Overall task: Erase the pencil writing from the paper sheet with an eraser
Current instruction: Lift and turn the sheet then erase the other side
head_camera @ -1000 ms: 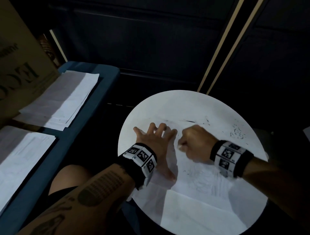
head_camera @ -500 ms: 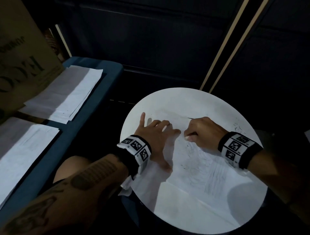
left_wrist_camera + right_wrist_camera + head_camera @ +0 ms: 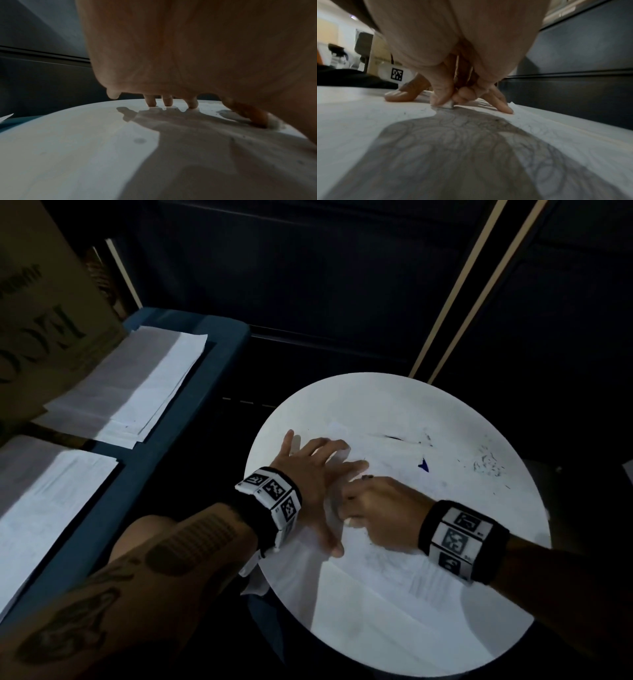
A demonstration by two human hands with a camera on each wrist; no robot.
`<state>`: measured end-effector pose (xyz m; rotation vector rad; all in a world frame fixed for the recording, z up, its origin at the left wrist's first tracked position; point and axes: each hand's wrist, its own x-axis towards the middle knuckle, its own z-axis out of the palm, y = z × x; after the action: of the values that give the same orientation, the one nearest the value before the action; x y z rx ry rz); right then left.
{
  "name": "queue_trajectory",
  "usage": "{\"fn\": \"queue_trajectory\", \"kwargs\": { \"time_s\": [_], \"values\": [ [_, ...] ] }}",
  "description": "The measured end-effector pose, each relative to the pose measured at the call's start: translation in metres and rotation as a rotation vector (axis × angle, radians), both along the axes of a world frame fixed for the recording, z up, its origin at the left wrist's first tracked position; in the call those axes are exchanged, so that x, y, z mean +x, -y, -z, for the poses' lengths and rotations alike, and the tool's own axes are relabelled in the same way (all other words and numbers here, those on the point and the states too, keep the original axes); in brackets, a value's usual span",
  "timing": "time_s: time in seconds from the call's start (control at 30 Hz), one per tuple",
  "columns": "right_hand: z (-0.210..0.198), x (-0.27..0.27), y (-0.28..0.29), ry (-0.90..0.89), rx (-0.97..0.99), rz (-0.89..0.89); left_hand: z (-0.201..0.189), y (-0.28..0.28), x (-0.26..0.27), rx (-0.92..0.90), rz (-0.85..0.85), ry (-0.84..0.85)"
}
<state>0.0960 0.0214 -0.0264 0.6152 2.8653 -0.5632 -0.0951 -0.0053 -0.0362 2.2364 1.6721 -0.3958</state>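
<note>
A white paper sheet (image 3: 380,580) with faint pencil scribbles (image 3: 471,135) lies on a round white table (image 3: 445,405). My left hand (image 3: 315,470) lies flat on the sheet's far left part with its fingers (image 3: 168,102) spread and their tips pressing the paper down. Just right of the left hand's thumb, my right hand (image 3: 356,508) pinches a small white eraser (image 3: 447,105) between thumb and fingers. The eraser's bottom edge is against the paper. From the head view the eraser is mostly hidden under the right hand.
Dark eraser crumbs (image 3: 486,467) and a small blue mark (image 3: 424,465) sit on the far right of the table. To the left, a blue bench (image 3: 219,337) holds two paper stacks (image 3: 137,385) (image 3: 41,501) and a cardboard box (image 3: 41,313). My knee (image 3: 137,539) is by the table's left edge.
My right hand has slid with the eraser toward me and to the left, ending close against the left hand. The left hand stays pressed on the sheet.
</note>
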Motion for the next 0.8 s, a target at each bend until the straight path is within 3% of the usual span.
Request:
{"fn": "queue_trajectory", "kwargs": {
  "time_s": [0.03,0.17,0.3,0.43,0.57,0.6,0.7,0.8],
  "values": [
    [-0.001,-0.002,-0.004,0.027,0.005,-0.009,0.001,0.0,0.0,0.003,0.0,0.006],
    [-0.003,0.008,-0.043,0.001,0.116,0.232,-0.004,0.001,0.0,-0.013,-0.01,0.056],
    [-0.003,-0.007,0.007,-0.02,0.013,-0.077,-0.001,0.003,0.0,0.014,0.002,0.029],
    [0.0,0.003,-0.036,0.005,0.11,0.166,-0.003,0.002,0.0,-0.004,-0.011,0.036],
    [-0.001,-0.008,0.007,0.0,0.026,-0.095,0.0,0.004,0.0,0.013,0.0,0.024],
    [-0.006,-0.009,0.003,0.006,0.016,-0.09,0.0,0.004,0.0,0.013,0.001,0.025],
    [-0.005,0.001,-0.037,-0.001,0.116,0.147,-0.003,0.002,0.0,-0.007,-0.011,0.034],
    [-0.005,-0.01,-0.008,-0.074,0.084,0.004,0.0,0.002,-0.002,0.008,-0.005,0.054]
  ]
}}
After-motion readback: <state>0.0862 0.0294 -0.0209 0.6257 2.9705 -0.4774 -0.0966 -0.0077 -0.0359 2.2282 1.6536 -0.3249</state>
